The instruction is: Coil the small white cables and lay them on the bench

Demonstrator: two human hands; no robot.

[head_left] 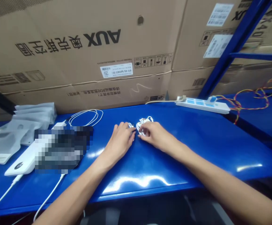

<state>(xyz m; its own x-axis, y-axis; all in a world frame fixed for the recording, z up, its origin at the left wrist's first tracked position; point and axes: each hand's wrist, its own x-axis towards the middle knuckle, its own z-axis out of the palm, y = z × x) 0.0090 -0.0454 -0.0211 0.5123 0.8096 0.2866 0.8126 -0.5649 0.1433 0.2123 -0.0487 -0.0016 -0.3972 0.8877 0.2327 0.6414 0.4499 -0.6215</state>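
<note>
Two small bundles of white cable lie side by side on the blue shelf (pixel 170 175), near its middle. My right hand (pixel 153 132) has its thumb and fingers curled round the right-hand white cable bundle (pixel 139 125), whose loops show beyond the fingertips. My left hand (pixel 121 137) rests over the left-hand white cable bundle (pixel 130 125), and its thumb and forefinger close in on it. Most of that left bundle is hidden under the fingers. The two hands are a small gap apart.
To the left lie a white power bank (pixel 24 159) with cables, a blurred-out dark device (pixel 63 150) and several clear plastic pouches (pixel 35 115). A loose white cable (pixel 89 112) coils behind. A power strip (pixel 203 105) sits back right. Large cardboard boxes (pixel 79 68) wall the rear.
</note>
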